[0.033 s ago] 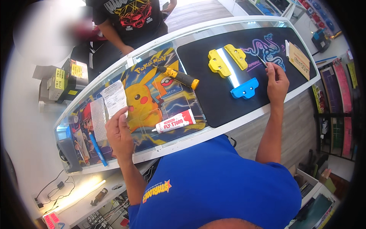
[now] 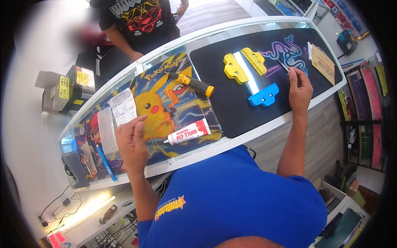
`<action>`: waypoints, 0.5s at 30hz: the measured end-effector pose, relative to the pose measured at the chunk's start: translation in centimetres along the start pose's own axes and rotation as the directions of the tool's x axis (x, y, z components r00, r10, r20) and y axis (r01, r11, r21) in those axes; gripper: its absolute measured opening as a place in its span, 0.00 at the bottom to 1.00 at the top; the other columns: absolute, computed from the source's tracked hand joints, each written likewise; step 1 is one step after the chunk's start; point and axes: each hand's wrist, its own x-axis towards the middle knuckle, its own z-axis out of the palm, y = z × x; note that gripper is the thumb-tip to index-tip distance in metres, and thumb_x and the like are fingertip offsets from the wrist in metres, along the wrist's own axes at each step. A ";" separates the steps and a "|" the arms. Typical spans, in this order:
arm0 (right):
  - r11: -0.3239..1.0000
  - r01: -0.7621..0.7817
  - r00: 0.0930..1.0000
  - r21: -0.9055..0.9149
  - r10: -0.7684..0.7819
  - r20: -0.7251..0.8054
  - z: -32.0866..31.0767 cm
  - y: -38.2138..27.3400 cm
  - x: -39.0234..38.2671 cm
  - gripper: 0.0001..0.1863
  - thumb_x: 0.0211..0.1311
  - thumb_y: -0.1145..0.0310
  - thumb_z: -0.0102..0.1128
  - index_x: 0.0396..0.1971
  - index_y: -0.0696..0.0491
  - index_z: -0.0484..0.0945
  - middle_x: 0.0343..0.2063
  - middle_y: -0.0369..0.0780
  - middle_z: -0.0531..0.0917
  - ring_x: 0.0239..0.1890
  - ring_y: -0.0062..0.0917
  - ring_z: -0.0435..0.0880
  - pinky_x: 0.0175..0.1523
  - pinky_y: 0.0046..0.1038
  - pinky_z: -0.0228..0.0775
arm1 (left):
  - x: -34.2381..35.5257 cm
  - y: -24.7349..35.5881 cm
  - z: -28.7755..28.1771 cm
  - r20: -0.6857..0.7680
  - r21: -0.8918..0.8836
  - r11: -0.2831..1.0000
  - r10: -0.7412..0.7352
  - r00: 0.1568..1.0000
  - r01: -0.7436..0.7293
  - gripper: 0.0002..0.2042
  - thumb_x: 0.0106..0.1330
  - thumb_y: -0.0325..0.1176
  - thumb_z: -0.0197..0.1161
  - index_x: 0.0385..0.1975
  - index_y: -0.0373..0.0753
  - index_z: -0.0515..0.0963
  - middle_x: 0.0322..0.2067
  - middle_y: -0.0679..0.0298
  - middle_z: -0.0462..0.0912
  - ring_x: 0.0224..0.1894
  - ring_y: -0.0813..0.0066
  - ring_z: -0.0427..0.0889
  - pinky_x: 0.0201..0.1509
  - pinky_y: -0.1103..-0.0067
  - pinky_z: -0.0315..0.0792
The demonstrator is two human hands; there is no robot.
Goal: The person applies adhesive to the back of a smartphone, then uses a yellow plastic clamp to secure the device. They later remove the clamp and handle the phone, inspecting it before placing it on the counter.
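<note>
My right hand is closed on a thin pointed metal tool, held above the black mat. Left of it lies a flat, shiny phone-like device, gripped by a yellow clamp and another yellow clamp along its sides, and a blue clamp at its near end. My left hand has its fingers apart, just below a printed slip, and seems to hold nothing. Between my hands lie a white and red glue tube and a yellow and black screwdriver.
The glass-topped counter has a white frame. A clear plastic sleeve, a blue marker and a grey tape dispenser sit at left. A brown cardboard piece lies at far right. Across the counter stands a person.
My left hand has shifted slightly, its fingers a little away from the slip's lower edge. My right hand has barely moved.
</note>
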 end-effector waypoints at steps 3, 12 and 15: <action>0.926 0.186 0.982 -0.329 -0.189 0.022 -1.7 0.2 0.4 0.11 0.73 0.65 0.65 0.48 0.53 0.88 0.44 0.40 0.85 0.47 0.29 0.81 0.50 0.30 0.74 | 4.3 6.9 2.1 0.238 0.002 0.906 0.411 0.880 -0.424 0.07 0.70 0.32 0.68 0.44 0.43 0.88 0.34 0.65 0.84 0.45 0.66 0.77 0.58 0.70 0.66; 0.952 0.111 0.987 -0.285 -0.071 0.146 -3.6 3.8 3.8 0.11 0.67 0.66 0.69 0.43 0.57 0.88 0.36 0.40 0.85 0.38 0.30 0.83 0.46 0.32 0.76 | 14.3 18.6 18.1 0.720 -0.068 0.150 0.692 0.056 -0.986 0.41 0.59 0.34 0.76 0.75 0.48 0.66 0.74 0.68 0.68 0.79 0.63 0.60 0.82 0.64 0.56; 0.981 -0.156 0.988 0.114 0.153 0.037 -4.9 5.8 4.3 0.12 0.69 0.64 0.71 0.42 0.58 0.88 0.34 0.36 0.83 0.35 0.18 0.79 0.43 0.23 0.72 | 16.0 21.1 20.5 0.774 -0.190 0.046 0.622 -0.121 -0.981 0.42 0.57 0.34 0.77 0.75 0.47 0.67 0.74 0.68 0.68 0.79 0.63 0.59 0.83 0.64 0.55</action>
